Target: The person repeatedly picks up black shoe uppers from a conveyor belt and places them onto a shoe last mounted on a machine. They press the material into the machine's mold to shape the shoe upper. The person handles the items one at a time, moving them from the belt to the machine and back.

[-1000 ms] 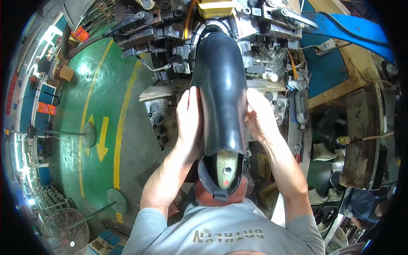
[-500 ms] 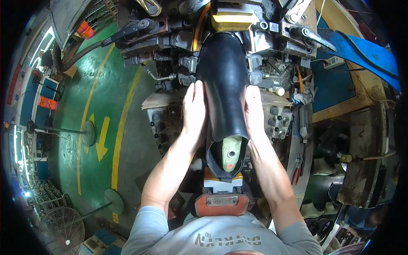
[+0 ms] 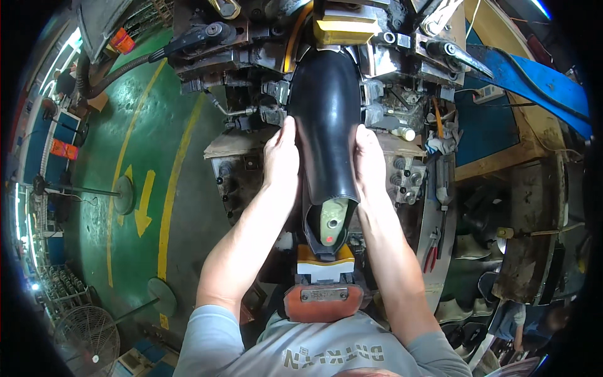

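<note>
A black leather shoe upper [image 3: 328, 119] sits over a pale green shoe last [image 3: 333, 220], its toe end inside the machine's clamp area [image 3: 345, 31]. The open heel end points toward me, baring the last with its round hole and red dot. My left hand [image 3: 281, 160] presses along the left side of the upper, fingers together. On the opposite side my right hand [image 3: 370, 160] holds it the same way, thumb upward. Both hands' undersides are hidden. Just below the heel is a yellow and white machine support [image 3: 325, 267] above an orange-brown pad [image 3: 323, 305].
Lever handles [image 3: 461, 58] flank the clamps. Red-handled pliers [image 3: 431, 254] and gloves [image 3: 443, 143] lie on the right ledge, with shoes [image 3: 468, 248] beyond. A blue metal arm [image 3: 534, 85] juts in at right. Fans [image 3: 88, 339] stand left. Another person's arm [image 3: 519, 323] shows lower right.
The view has shifted slightly. The heel end of the upper sits a little higher above the yellow support, with more of that support showing. Both hands remain on the sides.
</note>
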A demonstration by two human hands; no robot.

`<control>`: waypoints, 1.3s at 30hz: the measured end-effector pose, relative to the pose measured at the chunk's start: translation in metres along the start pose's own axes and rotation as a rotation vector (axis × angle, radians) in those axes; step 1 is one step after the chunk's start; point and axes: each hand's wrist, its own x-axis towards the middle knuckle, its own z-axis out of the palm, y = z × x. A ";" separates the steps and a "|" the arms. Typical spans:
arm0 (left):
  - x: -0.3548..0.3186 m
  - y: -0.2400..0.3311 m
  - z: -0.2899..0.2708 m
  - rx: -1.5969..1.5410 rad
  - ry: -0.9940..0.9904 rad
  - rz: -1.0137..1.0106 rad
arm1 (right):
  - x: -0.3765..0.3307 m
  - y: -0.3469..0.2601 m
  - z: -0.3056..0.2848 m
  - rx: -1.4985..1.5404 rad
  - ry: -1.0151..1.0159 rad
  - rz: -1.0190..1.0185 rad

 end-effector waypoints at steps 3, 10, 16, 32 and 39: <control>-0.002 -0.001 -0.006 -0.067 0.027 -0.052 | -0.003 -0.007 0.009 0.152 0.034 0.159; 0.000 -0.011 0.002 -0.070 0.087 0.031 | 0.005 0.004 0.005 -0.095 0.103 -0.168; 0.004 -0.031 -0.017 -0.046 0.013 0.211 | 0.004 0.009 -0.006 -0.228 0.076 -0.228; -0.046 0.037 0.004 0.800 -0.791 1.209 | -0.021 0.035 -0.016 -0.358 -0.130 -0.003; -0.059 0.038 0.013 0.718 -0.829 1.149 | -0.050 0.012 0.009 -0.244 -0.046 0.148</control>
